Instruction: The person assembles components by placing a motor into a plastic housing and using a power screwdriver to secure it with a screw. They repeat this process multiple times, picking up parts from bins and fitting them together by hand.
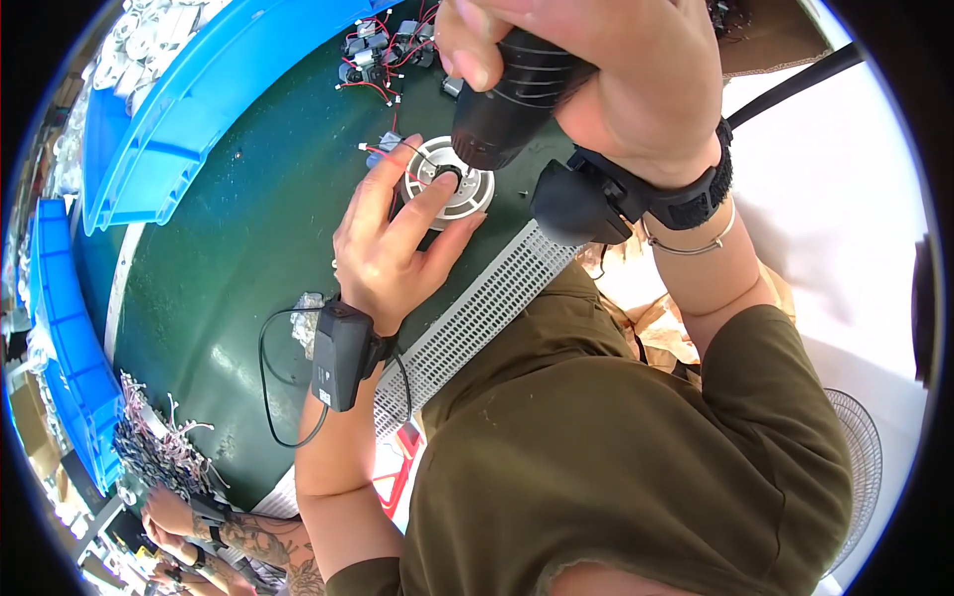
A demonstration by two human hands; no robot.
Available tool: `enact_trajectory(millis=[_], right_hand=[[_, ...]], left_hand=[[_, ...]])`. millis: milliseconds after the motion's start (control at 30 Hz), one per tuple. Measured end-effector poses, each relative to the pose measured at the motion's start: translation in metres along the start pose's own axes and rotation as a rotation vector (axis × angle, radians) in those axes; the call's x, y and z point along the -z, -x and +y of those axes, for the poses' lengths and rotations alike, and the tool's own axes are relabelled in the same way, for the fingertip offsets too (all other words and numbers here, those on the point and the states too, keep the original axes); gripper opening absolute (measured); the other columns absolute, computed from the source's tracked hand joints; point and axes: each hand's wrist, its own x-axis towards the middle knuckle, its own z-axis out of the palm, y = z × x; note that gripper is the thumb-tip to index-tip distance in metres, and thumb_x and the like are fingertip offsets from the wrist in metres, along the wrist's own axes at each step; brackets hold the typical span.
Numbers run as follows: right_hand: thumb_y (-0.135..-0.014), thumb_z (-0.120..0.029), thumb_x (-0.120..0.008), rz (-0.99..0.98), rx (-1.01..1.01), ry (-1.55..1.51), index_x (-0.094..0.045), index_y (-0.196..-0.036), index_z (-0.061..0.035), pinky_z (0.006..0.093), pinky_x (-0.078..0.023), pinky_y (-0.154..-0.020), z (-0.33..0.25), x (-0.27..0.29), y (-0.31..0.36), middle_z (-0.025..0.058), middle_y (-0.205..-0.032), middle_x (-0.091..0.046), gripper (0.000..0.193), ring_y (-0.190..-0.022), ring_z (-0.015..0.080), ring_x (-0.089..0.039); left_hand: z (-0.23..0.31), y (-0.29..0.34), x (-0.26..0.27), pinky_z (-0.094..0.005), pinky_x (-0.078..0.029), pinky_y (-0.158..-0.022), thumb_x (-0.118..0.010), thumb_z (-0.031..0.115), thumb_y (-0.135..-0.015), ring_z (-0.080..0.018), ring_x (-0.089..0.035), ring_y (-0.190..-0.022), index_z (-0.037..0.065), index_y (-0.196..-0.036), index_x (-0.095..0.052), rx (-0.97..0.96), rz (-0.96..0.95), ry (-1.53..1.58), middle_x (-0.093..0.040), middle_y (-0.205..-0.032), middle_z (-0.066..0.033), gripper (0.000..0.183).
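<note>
Clamping the white housing, likely light, stiff, best held by its rim, the left hand braced it; right hand gripped the black tool.

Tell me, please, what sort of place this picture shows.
Probably a small-parts assembly workshop: blue plastic bins stand along a green work surface, small motors with red wires lie on it, and another person's hand is beside a heap of wired parts.
</note>
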Motion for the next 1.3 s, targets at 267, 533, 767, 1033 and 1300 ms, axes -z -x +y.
enact_trajectory(millis=[267,533,767,1033,1300], right_hand=[[-0.081,-0.008,-0.061,-0.046,-0.223,-0.5,-0.055,-0.096,0.0015,0.0255,-0.043,-0.068,-0.01,0.001,0.016,0.0064,-0.087,-0.059,0.019,-0.081,0.0131,-0.055],[-0.08,-0.006,-0.063,-0.008,-0.188,-0.275,-0.054,-0.105,0.0064,0.0246,-0.045,-0.068,0.004,0.009,0.018,0.0057,-0.089,-0.06,0.029,-0.078,0.0124,-0.056],[-0.08,-0.005,-0.066,0.062,-0.008,0.008,-0.052,-0.114,0.0062,0.0239,-0.048,-0.067,-0.012,-0.01,0.014,0.0053,-0.093,-0.06,0.038,-0.078,0.0102,-0.058],[-0.089,-0.029,-0.05,0.108,-0.46,-0.671,-0.041,-0.126,0.0054,0.026,-0.043,-0.083,-0.005,0.0,0.015,0.0097,-0.108,-0.049,0.052,-0.097,0.0155,-0.05],[-0.079,-0.019,-0.06,0.067,-0.603,-0.918,-0.048,-0.113,0.0044,0.0251,-0.042,-0.078,-0.008,-0.002,0.018,0.0064,-0.095,-0.047,0.043,-0.085,0.0163,-0.048]], left_hand=[[0.0,0.001,0.0,-0.0341,-0.055,-0.066,-0.083,0.014,-0.058,-0.0287,-0.064,-0.083,0.006,-0.091,-0.067,0.012,-0.001,-0.003,-0.059,-0.111,-0.0185,0.037],[0.0,0.0,-0.001,-0.0337,-0.055,-0.066,-0.083,0.014,-0.058,-0.0283,-0.064,-0.084,0.006,-0.092,-0.067,0.005,-0.007,0.007,-0.059,-0.111,-0.0185,0.038],[0.0,0.0,0.001,-0.0333,-0.055,-0.066,-0.083,0.014,-0.059,-0.0282,-0.064,-0.084,0.006,-0.092,-0.067,0.008,-0.01,0.004,-0.059,-0.11,-0.0179,0.037],[0.0,0.0,0.0,-0.0339,-0.055,-0.067,-0.083,0.014,-0.059,-0.0281,-0.064,-0.084,0.007,-0.092,-0.067,0.006,-0.005,0.006,-0.059,-0.11,-0.0177,0.037],[0.0,0.0,0.0,-0.0339,-0.054,-0.066,-0.083,0.014,-0.059,-0.0279,-0.064,-0.083,0.006,-0.091,-0.067,-0.003,0.011,0.018,-0.059,-0.11,-0.0175,0.036]])
